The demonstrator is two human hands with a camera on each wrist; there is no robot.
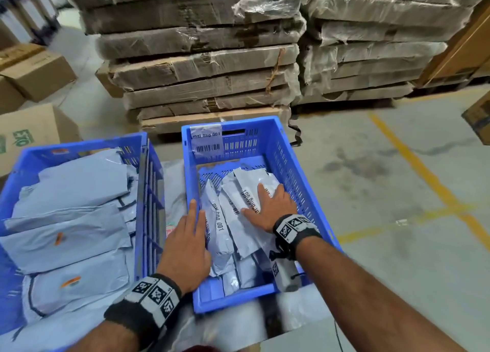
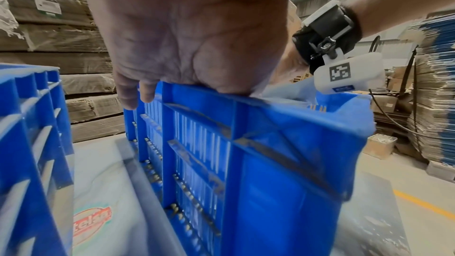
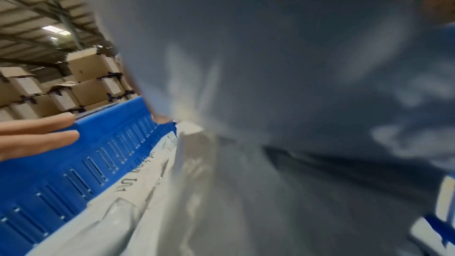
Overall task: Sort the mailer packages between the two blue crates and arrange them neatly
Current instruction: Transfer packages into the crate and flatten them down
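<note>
Two blue crates stand side by side. The left crate [image 1: 79, 144] holds large grey mailers [image 1: 74, 187] lying flat in overlapping layers. The right crate [image 1: 291, 166] holds smaller white mailers [image 1: 228, 227] printed with black text, lying askew. My left hand [image 1: 191, 235] lies with straight fingers along that crate's left rim; the left wrist view shows the palm [image 2: 192, 36] resting on the crate's wall [image 2: 246, 163]. My right hand [image 1: 267, 203] presses flat, fingers spread, on the top mailers. The right wrist view is mostly blurred grey, with mailers [image 3: 172, 192] below.
Plastic-wrapped stacks of flattened cardboard [image 1: 201, 60] rise just behind the crates. Cardboard boxes [image 1: 34, 73] stand at the far left. A grey sheet with a red logo [image 2: 93, 219] lies under the crates. Concrete floor with a yellow line [image 1: 424, 171] spreads right.
</note>
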